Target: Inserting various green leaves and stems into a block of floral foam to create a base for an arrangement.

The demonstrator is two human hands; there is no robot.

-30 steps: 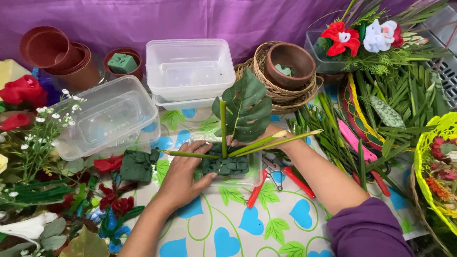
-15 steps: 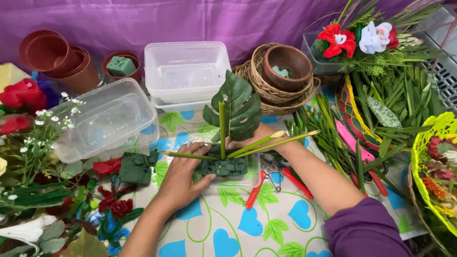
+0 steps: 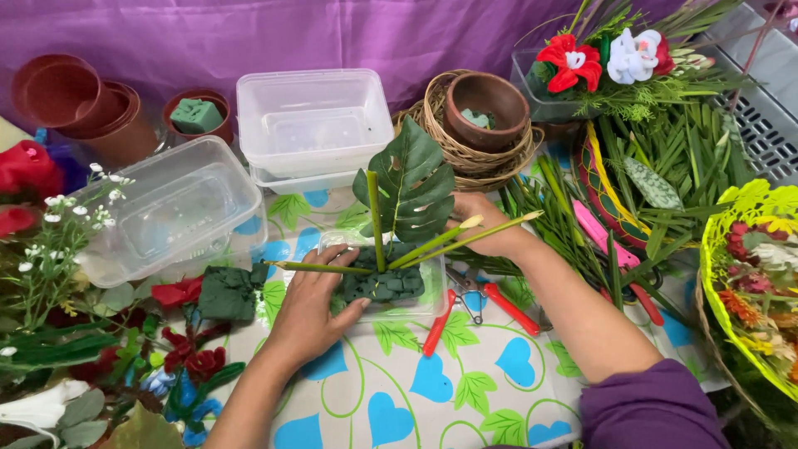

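1. A table (image 3: 499, 399) fills the scene, covered with a white cloth printed with blue hearts and green leaves. A purple drape (image 3: 249, 33) hangs along the far side.
2. Far left stand stacked brown pots (image 3: 75, 100), and beside them a pot holding a green foam cube (image 3: 197, 115). Two clear tubs (image 3: 312, 125) sit far centre, and another clear tub (image 3: 170, 212) lies tilted at the left.
3. Right of the tubs, a brown bowl (image 3: 486, 104) rests in a wicker nest (image 3: 465, 158). Far right is a clear box of red and white flowers (image 3: 598, 62), with loose greenery (image 3: 665, 166) spread nearer.
4. Red flowers (image 3: 187, 349) and small white blossoms (image 3: 58, 224) crowd the left edge. A yellow basket (image 3: 748, 274) sits at the right edge.
5. The foam block (image 3: 384, 285) lies near the table's middle in a shallow clear tray (image 3: 432, 295), with several green stems (image 3: 378, 220) stuck in it.
6. The left hand (image 3: 312, 308) lies over the near left of the block, fingers loosely curled against it, steadying it rather than gripping.
7. The right hand (image 3: 482, 224) is just beyond the block on the right, closed around the base of a large split leaf (image 3: 411, 187) that stands upright above the block.
8. Red-handled cutters (image 3: 470, 303) lie on the cloth just right of the tray, under the right forearm.
9. A second dark foam piece (image 3: 226, 291) lies left of the left hand, apart from it.
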